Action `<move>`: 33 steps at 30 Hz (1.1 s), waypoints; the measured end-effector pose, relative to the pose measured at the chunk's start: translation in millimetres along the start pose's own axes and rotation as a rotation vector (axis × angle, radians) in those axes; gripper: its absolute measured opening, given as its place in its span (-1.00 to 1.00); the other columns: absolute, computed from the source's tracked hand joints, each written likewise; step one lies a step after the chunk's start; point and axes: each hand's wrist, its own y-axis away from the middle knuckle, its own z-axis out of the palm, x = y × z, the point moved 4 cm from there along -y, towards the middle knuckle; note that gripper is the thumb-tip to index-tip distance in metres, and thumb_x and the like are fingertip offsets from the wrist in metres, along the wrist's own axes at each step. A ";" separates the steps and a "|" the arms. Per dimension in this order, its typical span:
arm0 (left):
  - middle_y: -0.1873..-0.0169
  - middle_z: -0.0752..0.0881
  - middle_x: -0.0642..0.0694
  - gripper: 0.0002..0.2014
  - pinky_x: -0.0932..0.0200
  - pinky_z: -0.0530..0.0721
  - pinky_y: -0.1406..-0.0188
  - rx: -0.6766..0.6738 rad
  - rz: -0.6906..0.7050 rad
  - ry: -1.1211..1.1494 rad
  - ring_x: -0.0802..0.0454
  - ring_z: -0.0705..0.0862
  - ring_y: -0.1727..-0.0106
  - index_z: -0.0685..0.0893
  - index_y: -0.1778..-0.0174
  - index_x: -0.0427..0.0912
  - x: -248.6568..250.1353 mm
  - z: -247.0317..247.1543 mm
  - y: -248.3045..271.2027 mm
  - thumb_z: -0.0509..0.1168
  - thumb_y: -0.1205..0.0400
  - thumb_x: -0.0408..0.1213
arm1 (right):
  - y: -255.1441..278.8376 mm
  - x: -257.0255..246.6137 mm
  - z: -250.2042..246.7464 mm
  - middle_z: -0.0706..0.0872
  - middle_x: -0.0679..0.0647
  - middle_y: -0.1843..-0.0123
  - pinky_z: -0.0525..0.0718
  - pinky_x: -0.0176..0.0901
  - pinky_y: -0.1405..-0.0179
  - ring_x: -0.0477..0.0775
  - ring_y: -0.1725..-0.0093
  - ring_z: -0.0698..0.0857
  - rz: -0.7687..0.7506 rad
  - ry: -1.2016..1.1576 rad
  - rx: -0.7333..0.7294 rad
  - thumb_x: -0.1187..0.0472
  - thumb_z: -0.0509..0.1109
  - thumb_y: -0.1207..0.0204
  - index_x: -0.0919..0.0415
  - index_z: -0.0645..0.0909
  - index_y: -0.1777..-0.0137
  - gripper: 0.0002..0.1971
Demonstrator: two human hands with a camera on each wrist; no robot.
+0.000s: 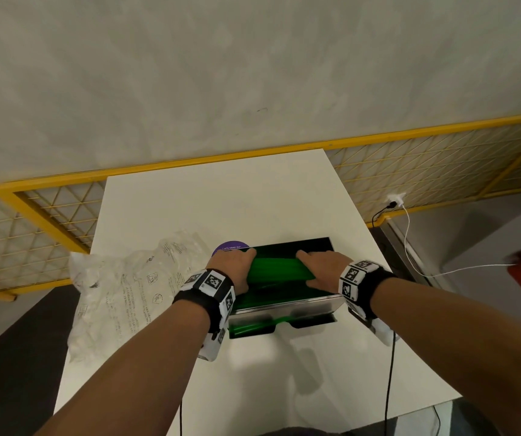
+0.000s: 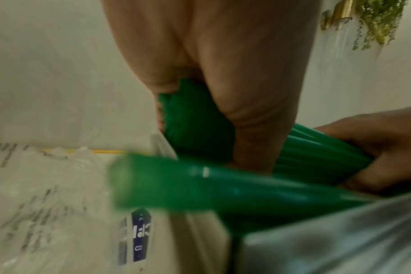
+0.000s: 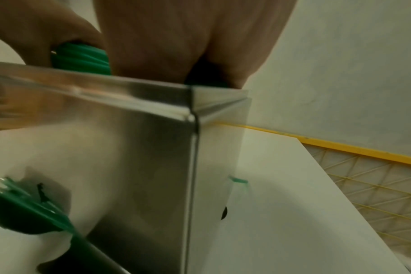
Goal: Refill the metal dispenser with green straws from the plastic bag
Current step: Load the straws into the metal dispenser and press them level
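Green plastic straws, bundled, are gripped at each end by left hand and right hand over the open steel dispenser box; next, lower them level and release.

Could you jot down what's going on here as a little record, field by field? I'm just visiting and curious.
Left hand: grips one end of the green straws
Right hand: grips the other end of the same bundle
Bundle position: held over the open top of the metal dispenser
Dispenser front: some straws already show in the lower tray
Plastic bag: crumpled, lying on the white table left of the dispenser
Behind the left hand: a purple round label, partly hidden
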 end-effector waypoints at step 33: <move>-0.51 0.28 -0.16 -0.18 -0.08 0.38 -0.45 -0.054 0.054 0.442 -0.18 0.41 -0.44 0.06 -0.62 -0.07 2.7 8.3 13.7 0.37 -0.52 -0.06 | -6.5 -19.8 -10.3 0.34 0.11 -0.52 0.45 0.14 -0.40 0.21 -0.46 0.40 0.031 -0.132 -0.084 -0.09 0.50 -0.37 -0.08 0.06 -0.64 -0.09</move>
